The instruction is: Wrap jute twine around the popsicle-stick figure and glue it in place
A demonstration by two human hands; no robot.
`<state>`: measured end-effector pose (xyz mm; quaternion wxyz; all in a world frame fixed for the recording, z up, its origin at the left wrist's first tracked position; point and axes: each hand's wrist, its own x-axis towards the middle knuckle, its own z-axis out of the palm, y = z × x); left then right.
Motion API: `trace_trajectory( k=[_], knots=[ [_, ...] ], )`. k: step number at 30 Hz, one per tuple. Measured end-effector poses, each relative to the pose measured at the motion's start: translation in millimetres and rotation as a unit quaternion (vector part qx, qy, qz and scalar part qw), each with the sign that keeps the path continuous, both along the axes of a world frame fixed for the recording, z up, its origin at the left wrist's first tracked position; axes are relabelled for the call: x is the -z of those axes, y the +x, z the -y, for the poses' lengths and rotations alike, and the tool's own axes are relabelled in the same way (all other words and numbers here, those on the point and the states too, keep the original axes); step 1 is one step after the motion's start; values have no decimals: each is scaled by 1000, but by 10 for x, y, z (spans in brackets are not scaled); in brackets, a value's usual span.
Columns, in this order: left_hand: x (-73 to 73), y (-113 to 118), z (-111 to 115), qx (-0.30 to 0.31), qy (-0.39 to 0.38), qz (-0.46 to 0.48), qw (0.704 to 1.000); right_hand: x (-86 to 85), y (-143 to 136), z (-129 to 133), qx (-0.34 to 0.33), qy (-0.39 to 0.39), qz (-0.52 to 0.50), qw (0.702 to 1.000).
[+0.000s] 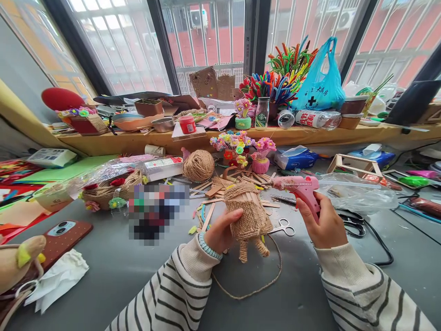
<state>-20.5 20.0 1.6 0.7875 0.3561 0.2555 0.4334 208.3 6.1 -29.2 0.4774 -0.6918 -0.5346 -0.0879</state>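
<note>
One twine-wrapped piece [246, 214] is over the grey table [138, 276], left hand [221, 233] curled around it, right hand [324, 226] closed on a glue gun [299, 183]. A slip could burn the left hand, though the nozzle [272, 182] shows poorly.

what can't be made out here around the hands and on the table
Head view, left hand: most fingers hidden behind the twine-wrapped piece.
Head view, pink glue gun: trigger covered by the right hand.
Head view, item beside the flower basket: blurred out by pixelation.
Head view, striped sleeves: cut off by the bottom edge.
</note>
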Motion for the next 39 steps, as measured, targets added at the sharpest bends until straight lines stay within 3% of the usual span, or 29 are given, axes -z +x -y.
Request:
trace_trajectory(
  k=[6, 9, 17, 39],
  knots=[
    [6, 61, 1, -128, 66, -84, 986, -188, -105, 153, 16, 44, 29, 999],
    [2, 72, 0, -154, 83, -110, 978, -205, -134, 200, 13, 62, 49, 997],
    [54, 79, 3, -139, 90, -137, 977, -116, -206, 218, -12, 66, 77, 995],
    [117, 62, -14, -108, 136, -222, 959, -110, -265, 230, -18, 58, 113, 992]
  ],
)
